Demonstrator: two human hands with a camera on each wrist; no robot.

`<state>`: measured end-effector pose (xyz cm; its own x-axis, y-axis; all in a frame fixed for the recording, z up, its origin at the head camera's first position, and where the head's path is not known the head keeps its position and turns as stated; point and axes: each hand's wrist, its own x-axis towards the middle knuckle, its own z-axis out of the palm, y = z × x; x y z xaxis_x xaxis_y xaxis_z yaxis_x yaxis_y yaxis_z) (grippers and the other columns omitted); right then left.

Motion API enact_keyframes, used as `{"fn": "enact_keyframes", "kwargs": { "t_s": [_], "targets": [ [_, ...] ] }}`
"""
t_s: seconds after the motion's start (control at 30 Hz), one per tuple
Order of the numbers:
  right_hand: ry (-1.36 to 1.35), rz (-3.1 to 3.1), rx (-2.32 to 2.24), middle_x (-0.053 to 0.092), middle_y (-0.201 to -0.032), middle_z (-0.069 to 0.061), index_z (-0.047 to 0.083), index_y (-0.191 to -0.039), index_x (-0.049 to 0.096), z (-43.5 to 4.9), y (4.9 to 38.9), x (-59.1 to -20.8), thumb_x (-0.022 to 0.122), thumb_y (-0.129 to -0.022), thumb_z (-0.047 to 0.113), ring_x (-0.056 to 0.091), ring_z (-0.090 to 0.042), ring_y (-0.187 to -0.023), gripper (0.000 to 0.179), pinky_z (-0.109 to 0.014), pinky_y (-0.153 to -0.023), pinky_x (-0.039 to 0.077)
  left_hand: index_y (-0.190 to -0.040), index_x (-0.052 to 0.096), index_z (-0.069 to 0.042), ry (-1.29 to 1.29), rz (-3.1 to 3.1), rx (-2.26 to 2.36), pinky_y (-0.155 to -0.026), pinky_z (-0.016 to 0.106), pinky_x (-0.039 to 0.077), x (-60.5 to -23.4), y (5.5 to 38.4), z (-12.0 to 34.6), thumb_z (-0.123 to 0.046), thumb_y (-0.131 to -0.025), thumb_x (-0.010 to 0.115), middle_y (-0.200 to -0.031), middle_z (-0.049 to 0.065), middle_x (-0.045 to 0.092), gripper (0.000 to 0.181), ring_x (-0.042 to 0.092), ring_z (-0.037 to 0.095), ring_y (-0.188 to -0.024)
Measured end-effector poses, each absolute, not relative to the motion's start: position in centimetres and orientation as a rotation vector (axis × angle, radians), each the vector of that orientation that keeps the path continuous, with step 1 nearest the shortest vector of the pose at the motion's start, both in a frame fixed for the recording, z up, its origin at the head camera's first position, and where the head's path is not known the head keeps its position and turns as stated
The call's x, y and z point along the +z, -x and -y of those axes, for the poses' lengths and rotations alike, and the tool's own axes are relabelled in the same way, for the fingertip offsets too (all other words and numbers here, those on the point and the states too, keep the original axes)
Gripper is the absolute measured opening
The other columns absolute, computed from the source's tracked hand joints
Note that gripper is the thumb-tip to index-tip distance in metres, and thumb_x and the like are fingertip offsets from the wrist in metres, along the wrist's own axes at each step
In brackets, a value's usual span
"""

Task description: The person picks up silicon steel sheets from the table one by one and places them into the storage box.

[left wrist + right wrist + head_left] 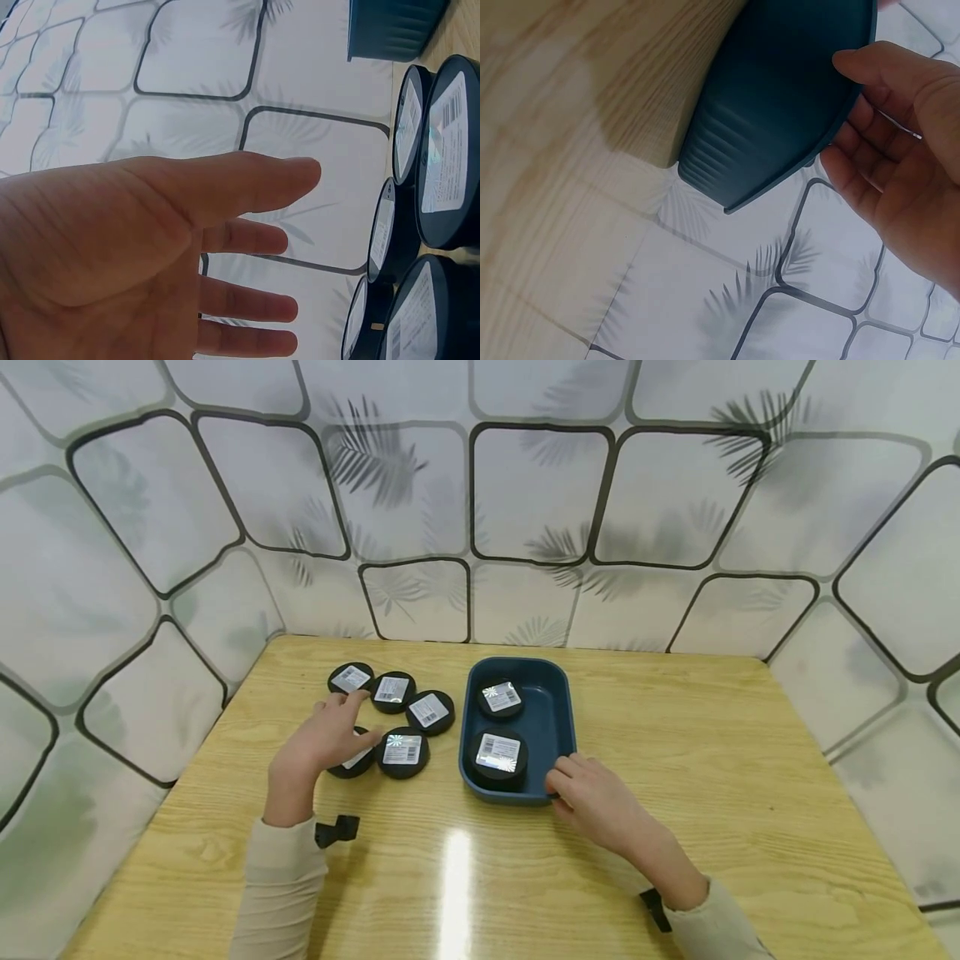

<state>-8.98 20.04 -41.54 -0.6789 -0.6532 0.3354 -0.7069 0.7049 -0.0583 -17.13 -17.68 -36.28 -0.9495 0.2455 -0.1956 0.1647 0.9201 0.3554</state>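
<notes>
My left hand [324, 739] hovers over a group of several round black containers [402, 752] with white barcode labels. Its thumb and fingers are spread, with nothing between them. The hand partly hides one labelled container [352, 766] near the thumb. In the left wrist view the open palm [112, 240] shows, with the containers [450, 150] standing off to the right. My right hand [600, 802] pinches the rim of a dark blue plastic bin [555, 710] at its near right corner. Inside the bin's left half are a far container [501, 698] and a near one [498, 756].
The wooden table [675, 735] extends right of the bin and toward me. Behind and at both sides hangs a pale curtain [540, 493] with dark outlines and leaf prints. Black straps [337, 831] sit at both wrists.
</notes>
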Motion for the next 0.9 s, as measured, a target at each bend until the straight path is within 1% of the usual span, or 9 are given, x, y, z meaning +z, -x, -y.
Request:
{"fn": "enact_keyframes", "kwargs": {
  "t_s": [0.1, 0.33, 0.7, 0.9],
  "targets": [
    [-1.081, 2.613, 0.284, 0.055, -0.081, 0.002, 0.013, -0.081, 0.062, -20.1, 9.0, -41.5, 0.081, -0.075, 0.002, 0.05, -0.015, -0.074, 0.023, -0.031, -0.066, 0.045, -0.151, 0.03, 0.0, -0.302, -2.823, 0.485, -0.098, 0.067, 0.039, -36.3, 17.2, 17.8, -0.033, -0.094, 0.064, -0.146, 0.038, 0.031, 0.075, 0.032, 0.056, -0.131],
    [-1.095, 2.612, 0.288, 0.055, -0.082, 0.002, 0.013, -0.081, 0.061, -20.1, 9.0, -41.7, 0.081, -0.075, 0.002, 0.05, -0.015, -0.074, 0.024, -0.031, -0.066, 0.044, -0.151, 0.03, -0.001, -0.294, -2.77, 0.505, -0.098, 0.069, 0.037, -36.8, 17.4, 18.1, -0.031, -0.088, 0.074, -0.146, 0.039, 0.029, 0.083, 0.029, 0.058, -0.132],
    [-1.095, 2.584, 0.293, 0.055, -0.081, 0.002, 0.013, -0.08, 0.062, -20.1, 9.1, -41.8, 0.081, -0.074, 0.002, 0.049, -0.015, -0.073, 0.023, -0.03, -0.064, 0.043, -0.153, 0.028, -0.003, -0.24, -2.739, 0.547, -0.1, 0.07, 0.035, -37.3, 17.6, 18.5, -0.028, -0.086, 0.075, -0.148, 0.039, 0.025, 0.086, 0.026, 0.058, -0.134],
    [-1.1, 2.589, 0.291, 0.055, -0.081, 0.002, 0.013, -0.081, 0.06, -20.1, 9.1, -41.8, 0.081, -0.074, 0.001, 0.049, -0.015, -0.073, 0.025, -0.031, -0.064, 0.044, -0.155, 0.026, -0.004, -0.192, -2.709, 0.533, -0.1, 0.073, 0.033, -37.6, 17.7, 18.7, -0.03, -0.08, 0.081, -0.149, 0.039, 0.021, 0.096, 0.019, 0.057, -0.137]
  ]
}}
